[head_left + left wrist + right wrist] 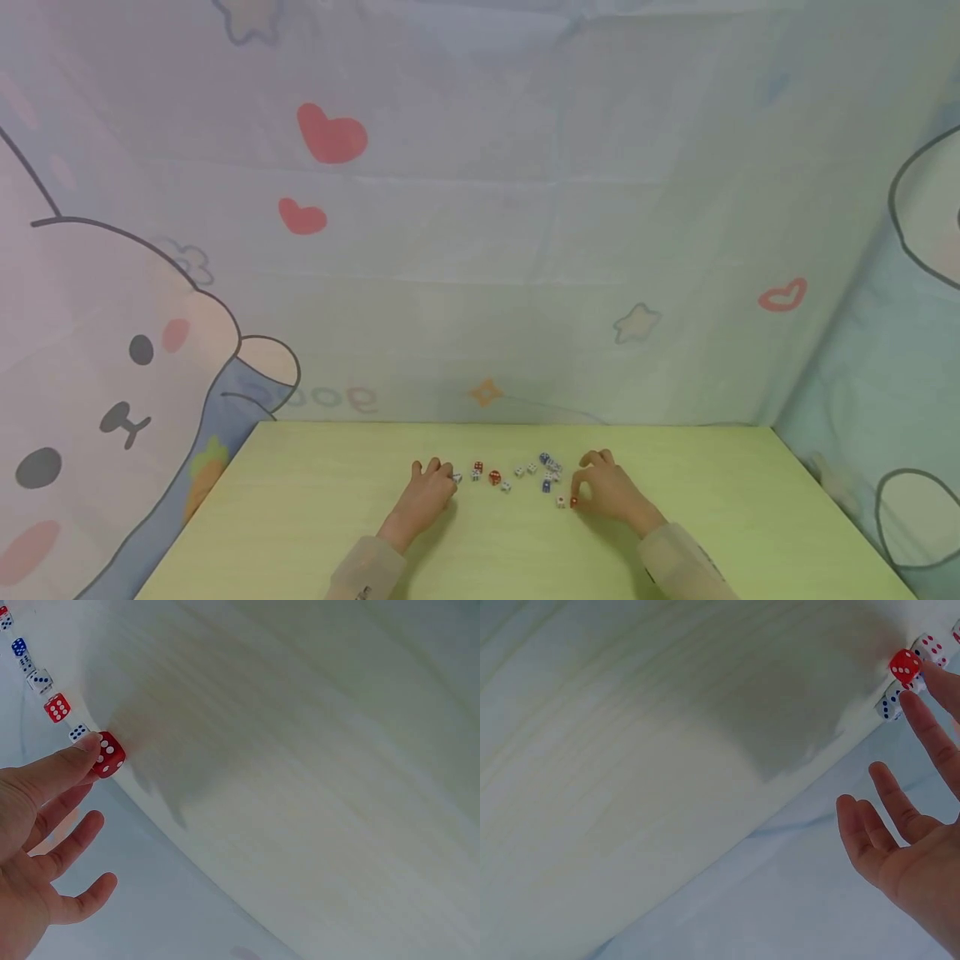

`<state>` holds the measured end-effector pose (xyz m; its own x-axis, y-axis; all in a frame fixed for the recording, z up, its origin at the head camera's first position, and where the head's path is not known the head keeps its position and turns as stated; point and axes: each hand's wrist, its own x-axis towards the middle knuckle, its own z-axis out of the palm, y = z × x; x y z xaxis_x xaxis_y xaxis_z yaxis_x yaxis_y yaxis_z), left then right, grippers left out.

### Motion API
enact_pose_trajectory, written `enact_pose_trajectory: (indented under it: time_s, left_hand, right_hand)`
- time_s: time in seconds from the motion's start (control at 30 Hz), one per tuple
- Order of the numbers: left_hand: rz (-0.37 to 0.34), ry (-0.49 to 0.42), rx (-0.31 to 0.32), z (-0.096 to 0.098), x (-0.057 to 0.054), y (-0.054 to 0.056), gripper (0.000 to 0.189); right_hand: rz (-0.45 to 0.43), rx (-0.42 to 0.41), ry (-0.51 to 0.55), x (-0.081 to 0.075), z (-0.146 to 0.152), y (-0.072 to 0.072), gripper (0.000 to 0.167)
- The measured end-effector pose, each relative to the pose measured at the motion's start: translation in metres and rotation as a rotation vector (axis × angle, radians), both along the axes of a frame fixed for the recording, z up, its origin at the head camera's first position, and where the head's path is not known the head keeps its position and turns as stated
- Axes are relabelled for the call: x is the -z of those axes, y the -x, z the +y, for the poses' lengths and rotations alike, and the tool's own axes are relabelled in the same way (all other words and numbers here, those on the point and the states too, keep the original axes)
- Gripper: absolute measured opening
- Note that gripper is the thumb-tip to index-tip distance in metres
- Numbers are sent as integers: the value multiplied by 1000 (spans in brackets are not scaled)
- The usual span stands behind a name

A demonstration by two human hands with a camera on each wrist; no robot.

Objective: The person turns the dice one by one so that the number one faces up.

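Observation:
My left hand (426, 498) is at the left end of a scatter of small dice. Its thumb and index finger pinch a red die (110, 755) with white pips, while the other fingers spread apart. A white die (79, 733) with dark pips shows just behind it. At the scatter's right end, my right hand (611, 490) has thumb and index finger at a smaller red die (905, 666), which sits between their tips. Beside that die is a white die (931, 648) with red pips, and white dice with blue pips (887, 708) show behind.
Between the hands lie more dice: a rounded red one (495, 477), a square red one (478, 466), a blue one (544, 458) and several white ones (532, 468). The pale wooden tabletop (480, 558) ends at a printed cloth backdrop (465, 333).

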<state>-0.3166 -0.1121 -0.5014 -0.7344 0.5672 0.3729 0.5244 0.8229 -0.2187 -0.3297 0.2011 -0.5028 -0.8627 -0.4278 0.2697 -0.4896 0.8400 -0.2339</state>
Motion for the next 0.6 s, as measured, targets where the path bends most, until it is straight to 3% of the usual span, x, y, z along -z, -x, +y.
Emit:
enact_pose_trajectory:
  time_s: [0.3, 0.6]
  left_hand:
    - [-35, -22, -4, 1, -3, -2, 9]
    - [-69, -35, -3, 1, -5, -2, 3]
  right_hand:
    - [20, 62, 58, -7, -9, 14, 9]
    - [48, 19, 59, -3, -23, 20, 11]
